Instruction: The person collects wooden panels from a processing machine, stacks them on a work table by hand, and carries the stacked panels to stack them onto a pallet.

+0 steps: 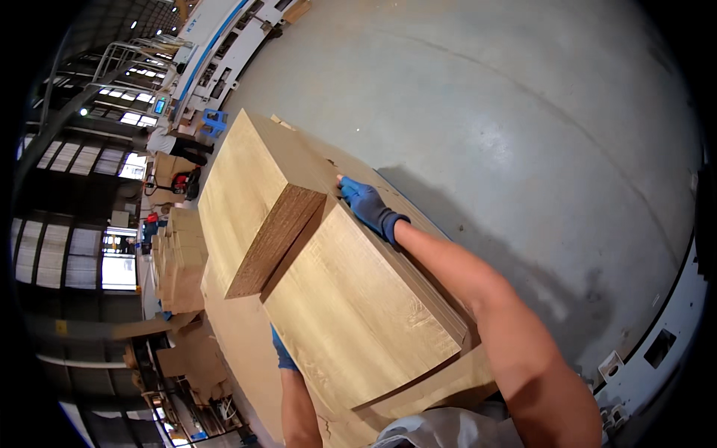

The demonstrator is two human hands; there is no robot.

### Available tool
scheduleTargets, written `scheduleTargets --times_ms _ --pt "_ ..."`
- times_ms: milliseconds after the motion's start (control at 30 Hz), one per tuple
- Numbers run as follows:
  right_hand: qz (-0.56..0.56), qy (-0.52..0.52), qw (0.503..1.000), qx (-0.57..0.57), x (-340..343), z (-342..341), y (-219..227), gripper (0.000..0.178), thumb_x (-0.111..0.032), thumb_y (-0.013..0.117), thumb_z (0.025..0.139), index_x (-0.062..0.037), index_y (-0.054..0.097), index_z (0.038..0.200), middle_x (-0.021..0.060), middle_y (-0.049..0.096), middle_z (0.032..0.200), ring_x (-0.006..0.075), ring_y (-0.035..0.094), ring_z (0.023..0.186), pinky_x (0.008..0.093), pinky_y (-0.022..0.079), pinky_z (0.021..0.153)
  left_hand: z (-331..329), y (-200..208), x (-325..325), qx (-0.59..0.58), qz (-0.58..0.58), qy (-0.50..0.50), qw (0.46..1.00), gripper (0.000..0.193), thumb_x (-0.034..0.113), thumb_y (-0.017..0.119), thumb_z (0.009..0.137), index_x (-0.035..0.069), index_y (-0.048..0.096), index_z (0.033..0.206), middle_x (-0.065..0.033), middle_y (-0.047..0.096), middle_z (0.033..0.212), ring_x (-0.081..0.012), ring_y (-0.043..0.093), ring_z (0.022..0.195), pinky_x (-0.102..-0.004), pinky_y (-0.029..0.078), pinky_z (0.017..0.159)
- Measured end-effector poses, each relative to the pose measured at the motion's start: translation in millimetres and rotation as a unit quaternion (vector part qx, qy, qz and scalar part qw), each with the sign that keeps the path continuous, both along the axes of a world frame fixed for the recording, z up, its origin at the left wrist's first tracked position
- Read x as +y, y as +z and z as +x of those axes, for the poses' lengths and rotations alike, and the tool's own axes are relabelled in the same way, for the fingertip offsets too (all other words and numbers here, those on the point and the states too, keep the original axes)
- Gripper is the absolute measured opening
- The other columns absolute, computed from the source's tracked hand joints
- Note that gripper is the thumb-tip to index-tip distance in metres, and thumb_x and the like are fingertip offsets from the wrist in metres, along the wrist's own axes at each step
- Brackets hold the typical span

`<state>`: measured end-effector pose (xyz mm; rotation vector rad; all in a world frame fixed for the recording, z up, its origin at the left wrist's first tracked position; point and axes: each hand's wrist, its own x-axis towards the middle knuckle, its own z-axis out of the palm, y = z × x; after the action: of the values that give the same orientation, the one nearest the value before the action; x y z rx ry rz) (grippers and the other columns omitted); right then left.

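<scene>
A near stack of flat wood-grain boards (358, 299) lies in front of me, its light face upward. My right hand (366, 207), in a blue glove with a bare fingertip showing, grips the stack's right edge near its far corner. On the opposite side, my left hand (282, 349), also blue-gloved, is at the left edge; the boards hide most of its fingers. Just beyond stands a taller stack of similar boards (243, 194), whose brown layered ends face the near stack. A narrow gap separates the two stacks.
Brown sheet material (231, 321) lies beneath the stacks. More stacked boards (179, 261) stand to the left, with a person (168, 142) farther off near a blue stool (214, 122). A long white machine (205, 60) is at the far left; grey floor (478, 112) extends to the right.
</scene>
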<state>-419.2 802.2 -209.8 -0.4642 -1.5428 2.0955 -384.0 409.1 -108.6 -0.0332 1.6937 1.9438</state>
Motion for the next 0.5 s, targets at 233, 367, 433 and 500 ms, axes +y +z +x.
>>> scheduleTargets --times_ms 233,367,433,500 --pt "0.086 0.087 0.992 -0.011 -3.8 115.3 67.0 0.056 -0.041 0.051 0.101 0.0037 0.049 0.135 0.0203 0.060 0.130 0.0232 0.057 0.119 0.0341 0.042 0.101 -27.4 14.4 -58.0 0.045 -0.012 0.052 0.998 0.063 0.050 0.035 0.104 0.001 0.043 0.143 -0.0131 0.053 0.140 -0.0255 0.054 0.124 -0.0374 0.043 0.106" --pt "0.110 0.151 0.980 -0.074 -17.3 137.6 74.8 0.061 -0.044 0.055 0.097 0.0078 0.049 0.129 0.0302 0.055 0.126 0.0348 0.056 0.118 0.0405 0.043 0.099 -28.3 9.8 -45.3 0.080 -0.108 0.056 0.989 0.050 0.037 0.046 0.104 -0.002 0.052 0.133 -0.0096 0.059 0.131 -0.0189 0.057 0.118 -0.0319 0.045 0.102" --pt "0.219 0.137 0.960 -0.110 -20.0 133.5 73.3 0.065 -0.044 0.057 0.094 0.0082 0.046 0.132 0.0317 0.052 0.130 0.0386 0.052 0.123 0.0427 0.040 0.103 -29.7 12.4 -41.4 0.036 -0.107 0.029 0.993 0.044 0.032 0.047 0.103 -0.003 0.057 0.128 -0.0080 0.062 0.126 -0.0170 0.060 0.110 -0.0311 0.047 0.098" --pt "0.189 0.153 0.963 -0.117 -27.6 132.3 74.9 0.066 -0.043 0.057 0.093 0.0075 0.044 0.134 0.0312 0.051 0.132 0.0382 0.051 0.124 0.0433 0.039 0.104 -32.2 16.0 -54.2 0.060 -0.135 0.010 0.989 0.044 0.032 0.047 0.103 -0.003 0.058 0.127 -0.0080 0.063 0.125 -0.0165 0.060 0.109 -0.0311 0.047 0.096"
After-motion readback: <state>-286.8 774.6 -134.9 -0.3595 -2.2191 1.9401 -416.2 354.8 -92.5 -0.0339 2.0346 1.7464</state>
